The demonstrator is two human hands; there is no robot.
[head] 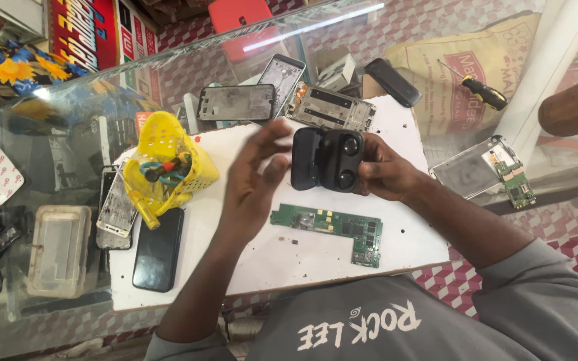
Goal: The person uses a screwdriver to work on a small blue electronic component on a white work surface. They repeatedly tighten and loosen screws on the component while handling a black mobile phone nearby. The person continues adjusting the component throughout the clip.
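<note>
So the right hand is gripping an open black earbud case just above the middle of the frame, lid flipped up and the two empty wells showing. The left hand is hovering just beside it, grip released, fingers spread and a bit blurred. Right below them a green circuit board is lying on the white tabletop. Over at middle left a yellow basket is sitting tipped over, with a black phone lying flat under it.

Right hand grips earbud case
</note>
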